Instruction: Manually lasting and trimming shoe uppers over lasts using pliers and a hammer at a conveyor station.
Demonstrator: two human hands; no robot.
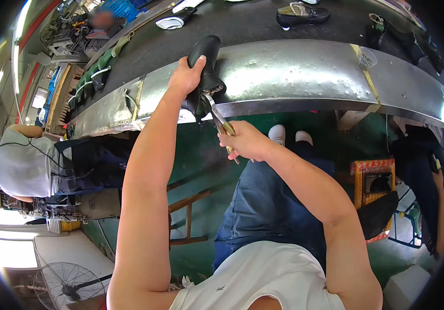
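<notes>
My left hand point(186, 76) is closed around a black shoe upper point(206, 54), its thumb lying along the near side. The shoe is tilted over the bench's metal front edge, and its lower end hangs over that edge. My right hand point(245, 140) grips a pair of metal pliers point(217, 114) by the handles, just below the edge. The jaws reach the shoe's lower end, at the gathered material there. Whether they pinch the material is too small to tell.
A dark conveyor belt point(250, 28) runs behind the dented metal edge point(294, 67). Several shoes lie on it, including a black shoe point(302, 15) at the back. People work at left point(28, 160) and right point(418, 170). A wooden stool point(188, 222) stands below.
</notes>
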